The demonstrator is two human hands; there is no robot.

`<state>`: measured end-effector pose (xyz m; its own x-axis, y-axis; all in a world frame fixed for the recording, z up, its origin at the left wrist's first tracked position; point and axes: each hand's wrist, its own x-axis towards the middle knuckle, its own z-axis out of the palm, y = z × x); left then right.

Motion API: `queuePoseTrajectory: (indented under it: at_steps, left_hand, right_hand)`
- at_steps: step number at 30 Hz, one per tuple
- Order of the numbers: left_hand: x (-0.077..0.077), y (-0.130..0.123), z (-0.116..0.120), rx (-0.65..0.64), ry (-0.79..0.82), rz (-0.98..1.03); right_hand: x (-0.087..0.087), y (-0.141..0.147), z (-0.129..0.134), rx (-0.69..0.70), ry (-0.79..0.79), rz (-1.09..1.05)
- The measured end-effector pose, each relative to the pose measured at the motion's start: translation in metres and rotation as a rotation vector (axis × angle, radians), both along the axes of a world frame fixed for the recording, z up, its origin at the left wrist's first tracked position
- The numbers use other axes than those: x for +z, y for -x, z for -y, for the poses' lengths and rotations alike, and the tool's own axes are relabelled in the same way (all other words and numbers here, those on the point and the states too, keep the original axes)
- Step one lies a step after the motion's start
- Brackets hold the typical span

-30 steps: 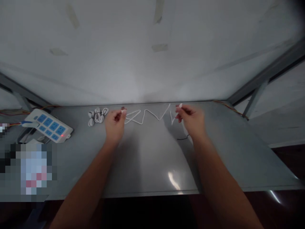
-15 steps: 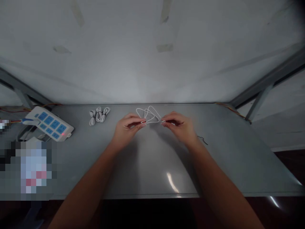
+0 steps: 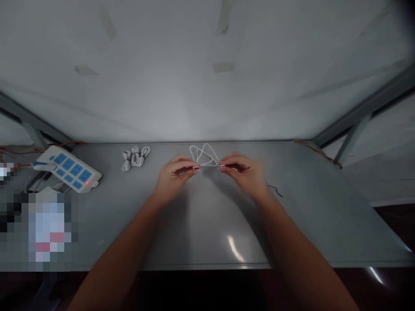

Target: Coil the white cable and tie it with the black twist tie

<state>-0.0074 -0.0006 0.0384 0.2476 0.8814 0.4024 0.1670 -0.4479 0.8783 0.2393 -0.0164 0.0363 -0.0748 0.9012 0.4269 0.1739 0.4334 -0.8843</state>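
A thin white cable (image 3: pixel 207 149) lies in loose, crossing loops on the grey table between my hands. My left hand (image 3: pixel 177 175) pinches one small white end of it between thumb and fingers. On the other side, my right hand (image 3: pixel 241 170) grips the opposite white end in the same kind of pinch. The end pieces are small and partly covered by fingertips, so the connector type cannot be made out. Beside my right wrist lies a short black twist tie (image 3: pixel 276 190).
Several bundled white cables (image 3: pixel 135 157) with dark ties lie left of my left hand. A white power strip (image 3: pixel 69 168) with blue sockets and a red light sits at the table's left. The wall (image 3: pixel 194 86) rises behind the grey table (image 3: pixel 327 216). The lower left is pixelated.
The cable's left loop has drawn in slightly to the right and narrowed. Both hands keep their pinch and have hardly moved. The view has shifted a little.
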Motion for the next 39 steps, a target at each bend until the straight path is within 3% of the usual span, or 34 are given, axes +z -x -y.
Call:
queuePoseTrajectory:
  at_steps: [8, 14, 17, 21, 24, 29, 32, 39]
  left_hand:
    - [-0.004, -0.001, -0.001, 0.074, 0.015, -0.03]
    - [-0.021, 0.01, -0.014, 0.382, 0.075, -0.355]
    - [-0.029, 0.012, -0.018, 0.422, 0.119, -0.456]
    - [-0.027, 0.009, -0.015, 0.372, 0.219, -0.434]
    - [-0.02, 0.006, -0.01, 0.305, 0.196, -0.462]
    - [-0.011, 0.008, -0.007, 0.083, 0.222, -0.578]
    - [-0.01, 0.012, -0.008, -0.053, 0.171, -0.71]
    - [-0.019, 0.013, -0.009, -0.125, -0.016, -0.89]
  right_hand:
    - [0.001, 0.001, 0.001, -0.06, 0.068, 0.003]
    - [-0.005, -0.006, -0.006, -0.258, 0.348, 0.002]
    - [-0.009, -0.01, -0.009, -0.295, 0.5, 0.039]
    - [-0.015, -0.014, -0.013, -0.355, 0.54, -0.021]
    - [-0.021, -0.018, -0.017, -0.405, 0.488, -0.102]
    - [-0.028, -0.024, -0.021, -0.443, 0.414, -0.123]
    - [-0.029, -0.025, -0.022, -0.465, 0.4, -0.122]
    - [-0.024, -0.023, -0.021, -0.464, 0.421, -0.117]
